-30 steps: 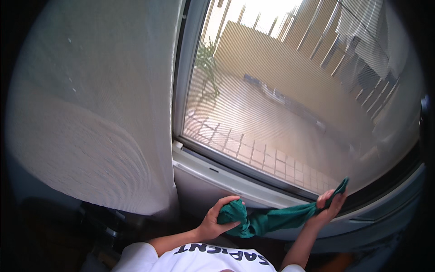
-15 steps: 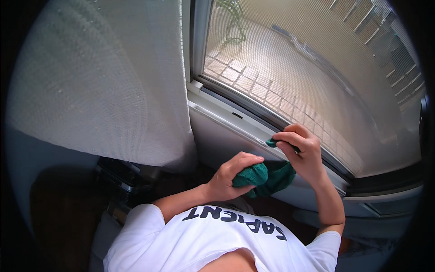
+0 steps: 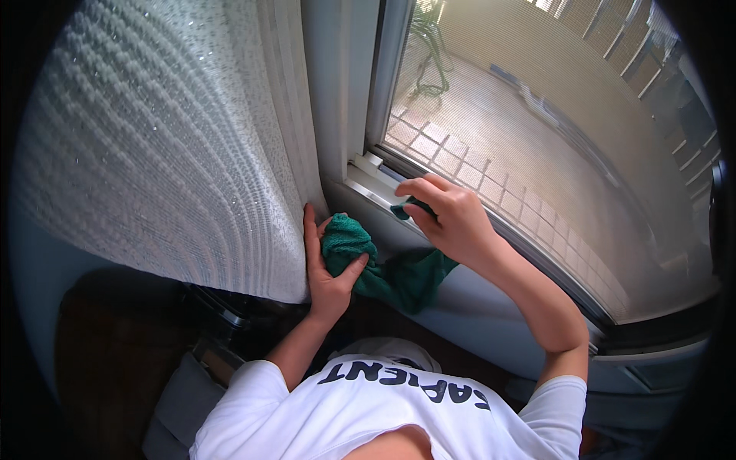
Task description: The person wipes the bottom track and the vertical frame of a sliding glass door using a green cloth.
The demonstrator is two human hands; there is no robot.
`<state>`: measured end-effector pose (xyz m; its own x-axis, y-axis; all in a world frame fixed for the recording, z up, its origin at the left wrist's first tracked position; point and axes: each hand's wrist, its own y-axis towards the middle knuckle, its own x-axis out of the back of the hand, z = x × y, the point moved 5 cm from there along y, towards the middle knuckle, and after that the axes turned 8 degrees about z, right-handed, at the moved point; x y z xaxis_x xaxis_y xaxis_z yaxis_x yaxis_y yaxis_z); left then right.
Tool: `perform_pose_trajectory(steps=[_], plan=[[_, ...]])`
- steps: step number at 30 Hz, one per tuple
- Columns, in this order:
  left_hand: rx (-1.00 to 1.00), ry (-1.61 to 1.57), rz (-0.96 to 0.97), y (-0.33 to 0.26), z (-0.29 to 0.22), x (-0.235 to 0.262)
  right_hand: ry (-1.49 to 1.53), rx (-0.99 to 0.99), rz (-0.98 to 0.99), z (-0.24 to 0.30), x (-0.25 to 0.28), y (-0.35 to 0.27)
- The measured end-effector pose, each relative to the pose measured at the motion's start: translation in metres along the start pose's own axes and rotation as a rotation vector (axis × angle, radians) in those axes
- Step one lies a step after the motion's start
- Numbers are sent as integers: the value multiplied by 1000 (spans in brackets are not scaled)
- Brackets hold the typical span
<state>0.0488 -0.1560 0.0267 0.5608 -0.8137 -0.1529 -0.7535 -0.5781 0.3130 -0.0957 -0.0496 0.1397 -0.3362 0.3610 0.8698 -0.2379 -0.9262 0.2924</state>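
A dark green cloth point(image 3: 383, 268) hangs between my two hands below a window sill. My left hand point(image 3: 326, 272) grips a bunched end of it, with the back of the hand against the edge of a white textured curtain point(image 3: 176, 146). My right hand point(image 3: 448, 218) pinches the other end and presses it onto the white window frame ledge point(image 3: 368, 176) at the lower left corner of the window. The middle of the cloth sags against the wall under the sill.
Behind the window's mesh screen point(image 3: 537, 138) lies a tiled balcony with a potted plant point(image 3: 429, 46) and railings. A dark object point(image 3: 222, 314) sits on the floor under the curtain. My white shirt point(image 3: 383, 414) fills the lower edge.
Both hands have carried the cloth left, toward the window's lower left corner. My right hand now presses its end onto the frame ledge, and my left hand has reached the curtain edge.
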Motion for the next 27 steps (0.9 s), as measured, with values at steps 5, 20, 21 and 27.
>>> perform_pose_trajectory(steps=[5, 20, 21, 27], plan=[[45, -37, 4, -1, 4, 12, -79, 50, -107, -1, -22, 38], [33, 21, 59, 1, 7, 25, -236, 124, 13, 2, -32, 16], [32, 35, 57, 1, 8, 26, -239, 129, 19, 2, -33, 19], [3, 55, 61, 1, 7, 23, -218, 73, 80, 2, -39, 35]])
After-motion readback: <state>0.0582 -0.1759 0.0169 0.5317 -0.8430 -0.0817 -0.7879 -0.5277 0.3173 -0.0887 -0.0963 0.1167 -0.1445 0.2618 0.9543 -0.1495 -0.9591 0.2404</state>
